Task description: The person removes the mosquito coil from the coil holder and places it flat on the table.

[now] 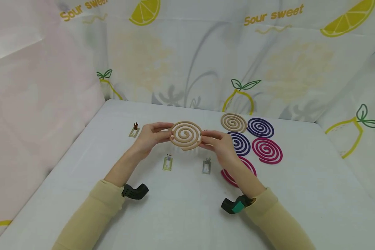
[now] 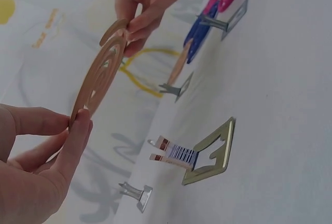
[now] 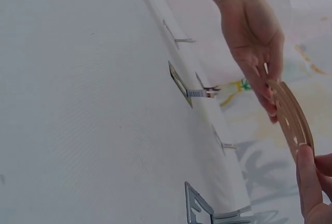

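Two bare hands here, left hand point(image 1: 150, 137) and right hand point(image 1: 220, 144), no rings or gloves. Both arms wear pale yellow-beige long sleeves point(image 1: 90, 215), cuffs bunched mid-forearm. Strapped at each wrist is a small black camera point(image 1: 135, 191); the right one point(image 1: 234, 205) shows a teal patch.

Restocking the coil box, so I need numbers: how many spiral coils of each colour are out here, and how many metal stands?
Beige coils: 2, one held by both hands, one on the table
Purple coils: 2
Pink coils: 2
Metal stands: 4
Total: 10
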Tool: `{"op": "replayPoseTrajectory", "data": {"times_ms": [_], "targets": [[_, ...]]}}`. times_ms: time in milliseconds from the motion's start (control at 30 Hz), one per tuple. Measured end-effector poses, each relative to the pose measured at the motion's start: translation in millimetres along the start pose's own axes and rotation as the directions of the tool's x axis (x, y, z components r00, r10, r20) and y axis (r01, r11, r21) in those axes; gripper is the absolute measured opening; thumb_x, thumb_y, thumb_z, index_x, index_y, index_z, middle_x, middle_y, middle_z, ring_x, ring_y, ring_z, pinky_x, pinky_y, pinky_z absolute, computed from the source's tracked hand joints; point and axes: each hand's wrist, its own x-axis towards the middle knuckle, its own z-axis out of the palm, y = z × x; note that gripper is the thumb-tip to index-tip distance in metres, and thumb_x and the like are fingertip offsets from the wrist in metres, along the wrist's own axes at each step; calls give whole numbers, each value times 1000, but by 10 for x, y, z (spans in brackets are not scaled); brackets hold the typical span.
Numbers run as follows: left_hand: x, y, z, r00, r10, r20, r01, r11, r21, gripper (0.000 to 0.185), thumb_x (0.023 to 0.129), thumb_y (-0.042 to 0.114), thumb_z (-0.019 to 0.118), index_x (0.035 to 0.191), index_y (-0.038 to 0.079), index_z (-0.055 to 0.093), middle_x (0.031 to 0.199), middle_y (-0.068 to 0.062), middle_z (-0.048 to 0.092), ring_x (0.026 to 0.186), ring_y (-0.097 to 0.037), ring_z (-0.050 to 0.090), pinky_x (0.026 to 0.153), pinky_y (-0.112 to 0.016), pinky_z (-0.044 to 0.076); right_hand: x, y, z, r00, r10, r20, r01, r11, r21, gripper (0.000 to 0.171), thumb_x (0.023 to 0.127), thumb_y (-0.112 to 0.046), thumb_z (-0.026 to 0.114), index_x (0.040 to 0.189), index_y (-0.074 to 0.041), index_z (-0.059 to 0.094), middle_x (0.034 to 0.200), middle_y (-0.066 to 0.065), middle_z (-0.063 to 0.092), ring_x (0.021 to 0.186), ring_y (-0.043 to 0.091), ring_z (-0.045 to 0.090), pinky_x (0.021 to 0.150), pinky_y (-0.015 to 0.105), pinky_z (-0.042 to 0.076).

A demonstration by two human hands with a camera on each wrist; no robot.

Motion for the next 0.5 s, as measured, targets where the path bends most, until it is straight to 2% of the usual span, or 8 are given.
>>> {"op": "replayPoseTrajectory", "data": {"times_ms": [300,500], "targets": [[-45,-27,212,999,-28,38,29,999,-22,41,98,-1,58,138,-9,51,137,-29,55,92,-7,70,92,-29,58,-125,7,-246,1000,18,7,-17,998,-68,33,96,-3,64,126,10,61,108,12,69,86,13,72,86,30,60],[-24,-64,346,997,-30,65,33,999,-38,42,97,-1,58,138,-9,51,137,-30,54,93,-8,69,92,-31,58,-182,18,-429,1000,15,14,-14,996,-84,36,97,-6,64,128,11,59,107,10,68,89,14,73,86,30,60]]}}
